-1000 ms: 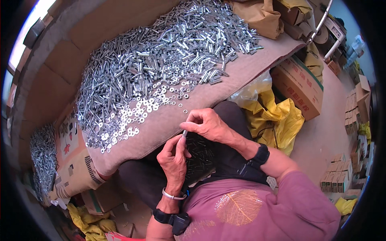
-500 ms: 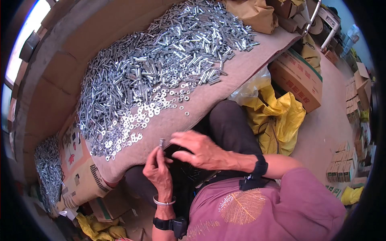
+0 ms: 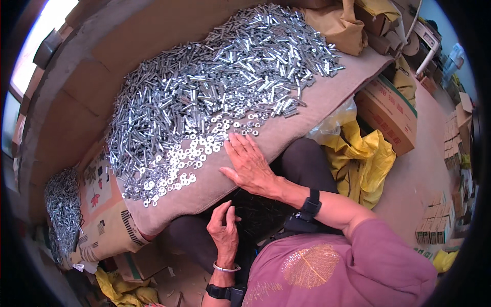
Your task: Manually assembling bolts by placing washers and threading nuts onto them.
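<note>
My right hand (image 3: 248, 162) reaches over the padded brown surface (image 3: 202, 181), its fingers stretched out and fingertips at the edge of the loose washers (image 3: 192, 153). Behind the washers spreads a large heap of metal sleeves or bolts (image 3: 204, 77), with small nuts or rings mixed in at its near side. My left hand (image 3: 223, 230) is over my lap, just off the padded edge, with its fingers curled together. Whatever it may hold is hidden by the fingers.
Another heap of thin metal pieces (image 3: 62, 215) lies at the far left. To the right are a yellow sack (image 3: 365, 163), a cardboard box (image 3: 386, 112) and stacked small boxes (image 3: 434, 225). A brown bag (image 3: 335, 25) sits behind the large heap.
My right hand has gone from beside my left hand up to the washers, its fingers extending. My left hand has lowered; the small metal piece upright in its fingertips no longer shows.
</note>
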A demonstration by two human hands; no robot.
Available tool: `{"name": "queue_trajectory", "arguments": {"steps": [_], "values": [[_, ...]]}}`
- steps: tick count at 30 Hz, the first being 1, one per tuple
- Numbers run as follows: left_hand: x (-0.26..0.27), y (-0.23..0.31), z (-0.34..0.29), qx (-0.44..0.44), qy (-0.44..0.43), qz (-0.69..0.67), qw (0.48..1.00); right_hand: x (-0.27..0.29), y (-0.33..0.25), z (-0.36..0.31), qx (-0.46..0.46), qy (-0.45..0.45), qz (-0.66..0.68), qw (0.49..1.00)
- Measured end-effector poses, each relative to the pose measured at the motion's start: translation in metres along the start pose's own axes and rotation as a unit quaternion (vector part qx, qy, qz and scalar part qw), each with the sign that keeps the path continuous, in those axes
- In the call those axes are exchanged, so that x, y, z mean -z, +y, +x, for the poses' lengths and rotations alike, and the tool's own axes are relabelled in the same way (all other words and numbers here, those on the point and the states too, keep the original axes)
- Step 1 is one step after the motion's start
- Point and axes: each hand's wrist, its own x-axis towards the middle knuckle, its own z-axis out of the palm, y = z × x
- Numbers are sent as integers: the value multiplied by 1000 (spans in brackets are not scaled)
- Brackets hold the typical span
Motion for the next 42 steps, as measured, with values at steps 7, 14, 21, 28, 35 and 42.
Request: {"name": "queue_trajectory", "arguments": {"steps": [7, 14, 21, 28, 35, 42], "values": [[1, -2, 2, 15, 9, -19, 1000, -25, -30, 16, 132, -88, 66, 985], [15, 19, 16, -15, 66, -37, 997, -7, -7, 19, 148, -51, 149, 976], [74, 38, 84, -42, 185, 40, 981, -3, 17, 14, 113, -9, 44, 993], [226, -4, 159, -75, 280, 328, 899, -5, 4, 16, 101, 12, 41, 994], [271, -31, 217, -96, 204, 414, 882, -3, -1, 19, 90, 36, 25, 995], [274, -28, 261, 34, 93, 350, 931, -5, -3, 21, 71, 32, 11, 997]]}}
